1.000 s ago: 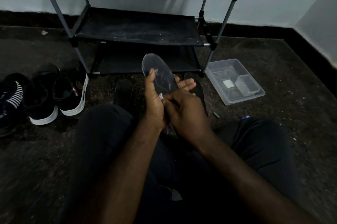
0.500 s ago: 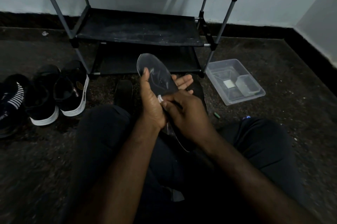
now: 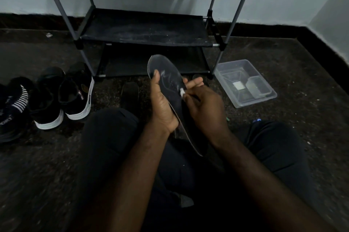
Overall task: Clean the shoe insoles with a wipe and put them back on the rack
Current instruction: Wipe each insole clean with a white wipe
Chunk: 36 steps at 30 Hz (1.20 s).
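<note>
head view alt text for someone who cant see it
A seated person's left hand holds a dark insole while the right hand pinches a small white wipe against its surface. Behind stands a black rack; shoes sit on the floor to the left, a clear tray to the right.

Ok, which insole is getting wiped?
The held insole, in the left hand; the right hand presses the wipe on it. The floor insole lies untouched.

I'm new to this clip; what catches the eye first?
The dark insole held up at the centre: the left hand grips it while the right hand pinches a small white wipe against it. Behind stands a black rack, with shoes to its left and a clear tub to its right.
</note>
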{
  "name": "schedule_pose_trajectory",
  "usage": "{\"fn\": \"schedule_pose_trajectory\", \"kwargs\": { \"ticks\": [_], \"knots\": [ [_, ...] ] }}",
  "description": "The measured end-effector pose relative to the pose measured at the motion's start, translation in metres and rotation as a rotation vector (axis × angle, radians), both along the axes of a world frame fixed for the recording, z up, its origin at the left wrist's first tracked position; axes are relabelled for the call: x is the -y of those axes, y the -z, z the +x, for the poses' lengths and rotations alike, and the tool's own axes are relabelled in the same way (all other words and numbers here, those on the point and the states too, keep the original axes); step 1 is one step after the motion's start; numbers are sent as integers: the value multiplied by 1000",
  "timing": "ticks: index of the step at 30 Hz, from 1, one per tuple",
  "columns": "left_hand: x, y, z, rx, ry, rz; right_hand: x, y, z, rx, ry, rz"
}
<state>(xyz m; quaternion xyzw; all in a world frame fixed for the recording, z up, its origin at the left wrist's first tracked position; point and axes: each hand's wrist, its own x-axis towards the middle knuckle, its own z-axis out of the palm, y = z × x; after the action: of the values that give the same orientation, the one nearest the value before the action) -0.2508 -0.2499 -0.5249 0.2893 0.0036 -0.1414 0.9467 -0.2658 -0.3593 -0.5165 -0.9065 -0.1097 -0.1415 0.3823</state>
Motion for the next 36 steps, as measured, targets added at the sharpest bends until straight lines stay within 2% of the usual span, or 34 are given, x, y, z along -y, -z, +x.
{"fn": "schedule_pose_trajectory", "kwargs": {
  "ticks": [3, 5, 8, 12, 14, 20, 26, 32, 36],
  "knots": [
    [3, -2, -1, -19, -11, 34, -2, -2, 0, 8, 72, 15],
    [1, -3, 0, -25, -35, 19, -13, -5, -13, -27, -38, 100],
    [-1, -3, 1, -37, -51, 2, -20, -5, -25, -19, -161, 109],
    [1, -3, -2, -16, -43, 76, -4, 1, 0, -6, 96, -18],
    [4, -3, -3, -31, -52, 109, -1, 2, 7, -14, 152, -46],
    [-3, -2, 0, -37, -82, 66, -17, -7, -15, -29, -167, 138],
    [2, 0, -1, -45, -87, 106, 2, 1, 12, 14, 95, 52],
    [-2, -2, -3, -83, -129, 121, -10, -10, -12, -27, -179, 149],
    [1, -3, -4, -29, -119, 176, 5, -2, 12, -2, 63, 88]
  ]
}}
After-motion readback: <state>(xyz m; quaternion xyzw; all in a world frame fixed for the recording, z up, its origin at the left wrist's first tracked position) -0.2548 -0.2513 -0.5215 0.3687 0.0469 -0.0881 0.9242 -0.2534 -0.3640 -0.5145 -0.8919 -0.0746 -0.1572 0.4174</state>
